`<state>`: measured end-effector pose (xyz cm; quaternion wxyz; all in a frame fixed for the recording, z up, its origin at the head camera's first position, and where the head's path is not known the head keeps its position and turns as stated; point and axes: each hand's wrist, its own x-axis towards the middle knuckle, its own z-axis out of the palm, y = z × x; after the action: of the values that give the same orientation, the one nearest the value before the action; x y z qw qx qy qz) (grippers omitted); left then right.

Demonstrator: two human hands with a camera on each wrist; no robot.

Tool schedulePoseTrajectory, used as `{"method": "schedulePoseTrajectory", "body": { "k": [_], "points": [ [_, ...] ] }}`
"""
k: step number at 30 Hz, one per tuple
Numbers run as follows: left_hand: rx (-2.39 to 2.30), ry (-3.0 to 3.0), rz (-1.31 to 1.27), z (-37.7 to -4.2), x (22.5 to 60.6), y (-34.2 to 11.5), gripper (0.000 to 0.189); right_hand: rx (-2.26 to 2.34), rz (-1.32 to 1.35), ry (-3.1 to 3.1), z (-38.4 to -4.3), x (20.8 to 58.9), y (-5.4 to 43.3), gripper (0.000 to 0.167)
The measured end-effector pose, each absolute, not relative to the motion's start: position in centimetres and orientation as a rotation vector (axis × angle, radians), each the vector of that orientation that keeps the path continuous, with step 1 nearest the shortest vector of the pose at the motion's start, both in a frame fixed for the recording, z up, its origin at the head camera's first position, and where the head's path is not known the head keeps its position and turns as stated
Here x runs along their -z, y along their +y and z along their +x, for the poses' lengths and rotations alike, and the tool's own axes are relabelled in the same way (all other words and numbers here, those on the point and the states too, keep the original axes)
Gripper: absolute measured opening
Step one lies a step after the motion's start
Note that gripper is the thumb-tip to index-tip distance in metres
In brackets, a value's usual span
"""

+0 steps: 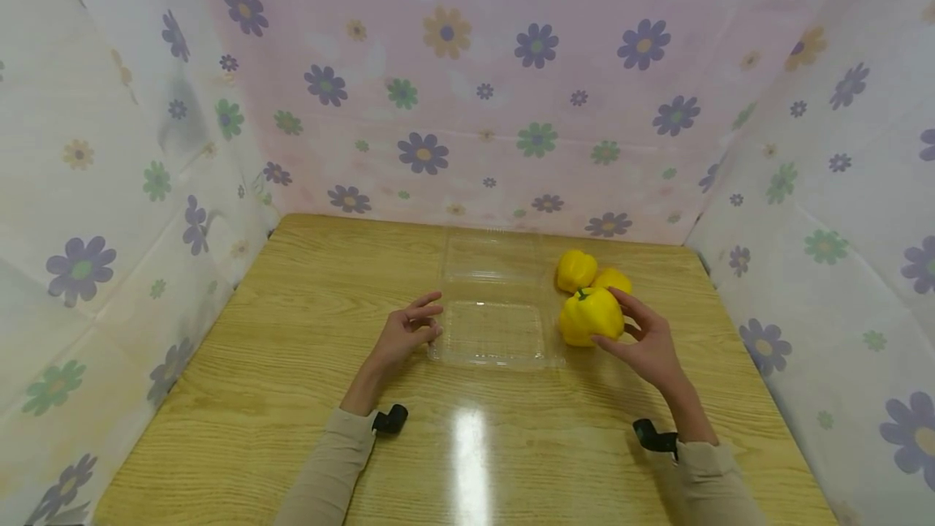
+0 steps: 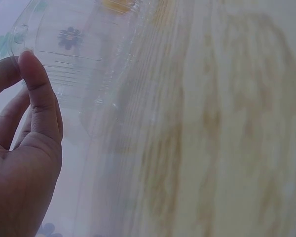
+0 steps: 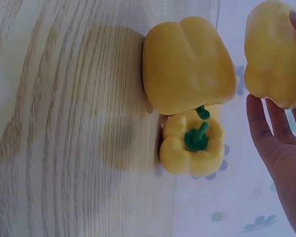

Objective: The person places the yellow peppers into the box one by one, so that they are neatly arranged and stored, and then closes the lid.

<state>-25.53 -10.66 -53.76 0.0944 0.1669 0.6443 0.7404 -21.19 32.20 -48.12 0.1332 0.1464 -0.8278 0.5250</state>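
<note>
A clear plastic clamshell container (image 1: 493, 360) lies open on the wooden table, its lid (image 1: 493, 254) folded back toward the rear. At its left rim is my left hand (image 1: 400, 337); in the left wrist view the thumb and a finger (image 2: 5, 76) pinch the edge. My right hand (image 1: 646, 347) grips a yellow bell pepper (image 1: 590, 317) with thumb and fingers, just right of the container. That pepper (image 3: 274, 54) is held above the table in the right wrist view. Behind it sit two more yellow bell peppers, one (image 1: 575, 270) at left and another (image 1: 613, 278) partly hidden.
The wood-grain table (image 1: 307, 307) carries a bright light reflection near its front. Flower-patterned cloth (image 1: 482, 104) encloses it at the back and both sides. A small black camera mount (image 1: 390, 420) is on the left wrist, another (image 1: 655, 437) on the right.
</note>
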Motion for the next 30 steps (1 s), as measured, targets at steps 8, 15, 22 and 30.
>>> {"method": "schedulePoseTrajectory", "body": {
  "k": [8, 15, 22, 30],
  "points": [
    [-2.195, 1.913, 0.477, -25.6, 53.9, -10.6, 0.042, -1.564, 0.449, -2.383, -21.3, 48.2, 31.5, 0.075],
    [-2.207, 1.907, 0.494, -25.6, 54.0, -10.7, 0.042, -1.584, 0.469, -2.384, -21.5, 48.6, 31.0, 0.077],
    [-2.196, 1.942, 0.507, -25.7, 54.1, -10.7, 0.041, -1.622, 0.497, -2.354, -21.5, 48.8, 30.0, 0.077],
    [-2.188, 1.952, 0.515, -25.7, 54.1, -10.7, 0.040, -1.634, 0.534, -2.333, -21.4, 48.8, 28.8, 0.077]
  ]
}}
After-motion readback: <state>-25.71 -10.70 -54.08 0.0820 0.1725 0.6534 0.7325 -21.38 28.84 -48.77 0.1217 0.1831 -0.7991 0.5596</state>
